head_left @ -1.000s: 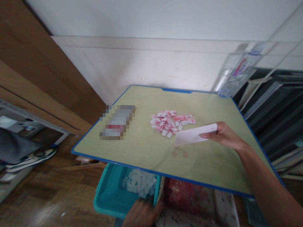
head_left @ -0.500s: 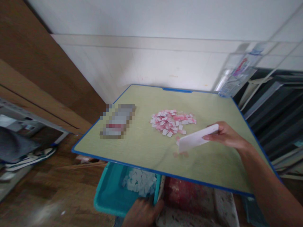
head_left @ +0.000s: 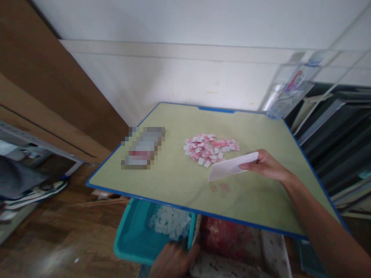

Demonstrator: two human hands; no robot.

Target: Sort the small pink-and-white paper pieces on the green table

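My right hand (head_left: 265, 165) is closed on a thin white rectangular plate (head_left: 228, 166), tilted with its lower left edge close to the table. Just beyond it lies a heap of small pink and white square pieces (head_left: 203, 148). Faint pinkish squares (head_left: 222, 187) show on the table nearer to me. Below the table's front edge, my left hand (head_left: 174, 258) is closed at the right rim of a teal bin (head_left: 130, 247), thumb to the right; its fingertips are partly hidden. Whitish small pieces (head_left: 171, 222) lie inside the bin.
The pale green table (head_left: 162, 185) has a blue edge. A blurred-out flat object (head_left: 143, 148) lies at its left, a clear bottle (head_left: 292, 88) stands at the back right corner. A red-stained tray (head_left: 228, 239) sits beside the bin. Dark panels (head_left: 342, 123) lean at the right.
My right hand has moved slightly left with the white plate, whose low edge is now closer to the heap. My left hand stays at the bin's rim.
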